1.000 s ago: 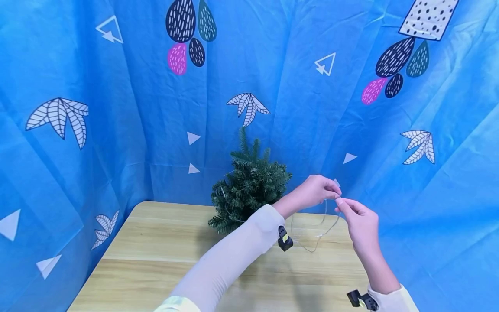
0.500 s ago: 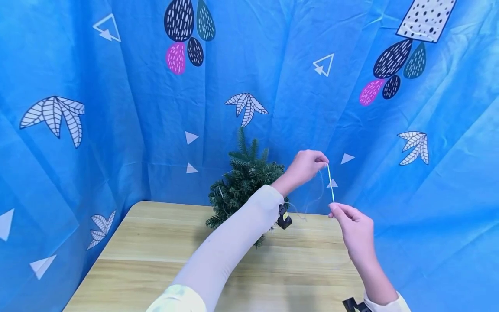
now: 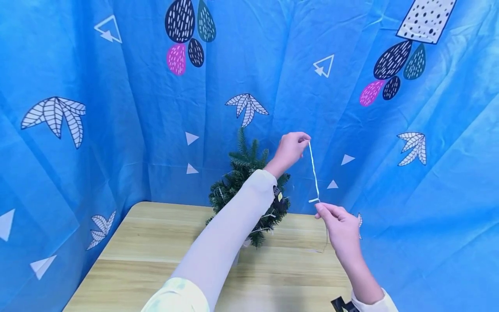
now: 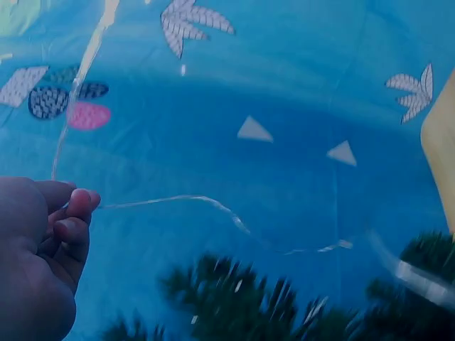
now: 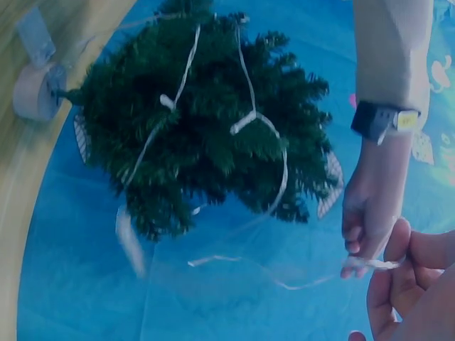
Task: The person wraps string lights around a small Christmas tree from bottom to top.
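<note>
A string of fairy lights with clear wire and small white bulbs winds round a small artificial Christmas tree (image 5: 213, 121). My left hand (image 3: 290, 148) pinches the wire at thumb and fingertips, raised to the right of the treetop. Lower and further right, my right hand (image 3: 340, 223) pinches the same string between thumb and fingers. A straight stretch of the fairy lights (image 3: 314, 171) runs between both hands, and a loose length hangs below the right one. In the left wrist view, more wire trails from the left fingertips (image 4: 84, 202) toward the branches. The left forearm hides part of the tree.
The tree stands on a wooden table (image 3: 156, 242), its pale round base (image 5: 37, 92) toward the table top. A blue patterned curtain (image 3: 156, 108) hangs behind and on both sides. A translucent piece (image 5: 35, 39) sits beside the base.
My left hand has risen and moved left, away from the right hand, stretching the string between them. My right hand has shifted slightly left. The hands were together a second ago.
</note>
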Available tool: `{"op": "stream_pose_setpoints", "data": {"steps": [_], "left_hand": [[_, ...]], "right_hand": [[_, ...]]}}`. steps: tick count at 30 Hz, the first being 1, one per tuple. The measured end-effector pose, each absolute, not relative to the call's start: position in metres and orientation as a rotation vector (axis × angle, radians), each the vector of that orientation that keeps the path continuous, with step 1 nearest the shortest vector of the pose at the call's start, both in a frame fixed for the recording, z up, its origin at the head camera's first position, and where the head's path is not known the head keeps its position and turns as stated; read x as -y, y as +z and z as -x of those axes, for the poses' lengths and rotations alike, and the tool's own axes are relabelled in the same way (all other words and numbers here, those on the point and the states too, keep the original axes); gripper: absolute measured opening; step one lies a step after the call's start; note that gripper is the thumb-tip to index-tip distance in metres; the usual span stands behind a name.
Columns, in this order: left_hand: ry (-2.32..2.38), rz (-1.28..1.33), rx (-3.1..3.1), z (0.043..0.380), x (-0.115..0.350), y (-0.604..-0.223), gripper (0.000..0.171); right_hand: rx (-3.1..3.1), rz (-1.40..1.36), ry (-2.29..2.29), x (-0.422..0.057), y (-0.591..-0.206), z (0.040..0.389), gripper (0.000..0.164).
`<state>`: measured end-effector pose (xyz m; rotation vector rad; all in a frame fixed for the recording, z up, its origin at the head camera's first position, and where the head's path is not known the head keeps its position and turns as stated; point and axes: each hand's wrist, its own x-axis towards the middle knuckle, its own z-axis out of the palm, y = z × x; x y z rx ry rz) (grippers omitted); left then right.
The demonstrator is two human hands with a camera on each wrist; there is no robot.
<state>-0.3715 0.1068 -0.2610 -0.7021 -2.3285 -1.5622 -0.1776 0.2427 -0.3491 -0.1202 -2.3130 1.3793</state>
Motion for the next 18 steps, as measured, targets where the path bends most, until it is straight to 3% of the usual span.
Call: {"op": "stream_pose_setpoints", "data": {"steps": [18], "left_hand": [[-1.415,0.526,2.385,0.406,-0.045,-0.231,0.031]], "right_hand": [[2.359,-0.066,1.419,-0.209,-0.347,0.185,0.036]]}}
